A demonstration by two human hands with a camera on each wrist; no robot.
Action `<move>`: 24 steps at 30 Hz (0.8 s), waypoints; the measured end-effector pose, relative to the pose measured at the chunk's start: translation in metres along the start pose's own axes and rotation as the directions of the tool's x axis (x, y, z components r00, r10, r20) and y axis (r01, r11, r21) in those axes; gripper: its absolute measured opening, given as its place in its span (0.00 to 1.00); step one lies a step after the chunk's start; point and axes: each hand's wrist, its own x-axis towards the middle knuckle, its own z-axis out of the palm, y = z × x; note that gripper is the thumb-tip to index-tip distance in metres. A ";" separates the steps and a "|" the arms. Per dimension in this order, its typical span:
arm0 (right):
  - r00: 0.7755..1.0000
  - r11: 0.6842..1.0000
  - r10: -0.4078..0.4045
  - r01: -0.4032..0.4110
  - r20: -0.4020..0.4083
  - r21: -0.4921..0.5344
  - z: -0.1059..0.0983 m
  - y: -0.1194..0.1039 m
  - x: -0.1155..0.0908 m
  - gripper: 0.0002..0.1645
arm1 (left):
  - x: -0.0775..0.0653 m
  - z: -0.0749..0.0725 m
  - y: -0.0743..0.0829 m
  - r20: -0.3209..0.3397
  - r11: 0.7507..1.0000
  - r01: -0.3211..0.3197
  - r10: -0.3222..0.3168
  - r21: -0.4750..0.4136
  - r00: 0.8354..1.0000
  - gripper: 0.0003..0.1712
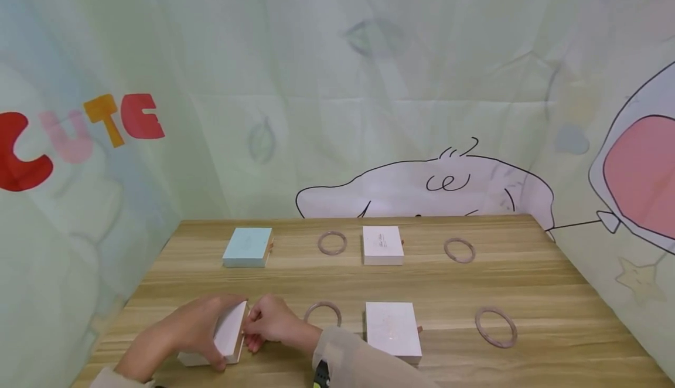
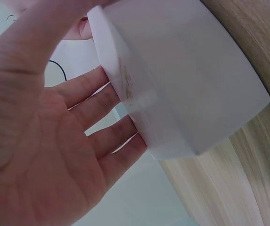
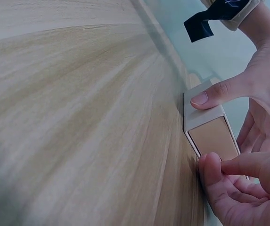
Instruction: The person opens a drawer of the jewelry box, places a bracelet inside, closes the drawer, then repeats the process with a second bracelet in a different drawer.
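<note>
- The white box (image 1: 228, 332) is at the near left part of the table (image 1: 422, 285), tipped between two hands.
- One end of the white box shows a tan panel (image 3: 213, 139) set inside white walls.
- The left hand (image 1: 196, 324) grips the box, thumb on the near side and fingers on the far side.
- The right hand (image 1: 274, 319) pinches with thumb and finger at the low edge of the tan panel; the bit between them is hidden, so what it is cannot be told.
- The step in hand seems to be working at this end, with the panel looking shut. The next move seems to call for a firm left hold and a soft, straight pull.
- Just right of the right hand is a ring (image 1: 323, 304), partly hidden by the arm, then a front white box (image 1: 391, 329) and another ring (image 1: 477, 320).
- Farther back sit a pale blue box (image 1: 248, 246), a back white box (image 1: 382, 244) and two more rings (image 1: 332, 253).
</note>
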 end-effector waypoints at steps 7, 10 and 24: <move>1.000 1.000 -0.013 0.013 0.007 -0.015 -0.001 0.000 -0.001 0.11 | 0.000 0.000 0.000 -0.002 1.000 0.005 -0.005 0.006 1.000 0.61; 1.000 1.000 -0.011 0.011 0.011 -0.022 -0.003 -0.001 -0.002 0.10 | 0.001 0.000 0.001 -0.002 1.000 0.009 -0.009 0.008 1.000 0.61; 1.000 0.999 -0.018 0.018 0.004 -0.046 -0.004 0.000 -0.002 0.12 | 0.000 0.002 -0.003 -0.018 0.999 -0.032 0.032 0.018 0.999 0.61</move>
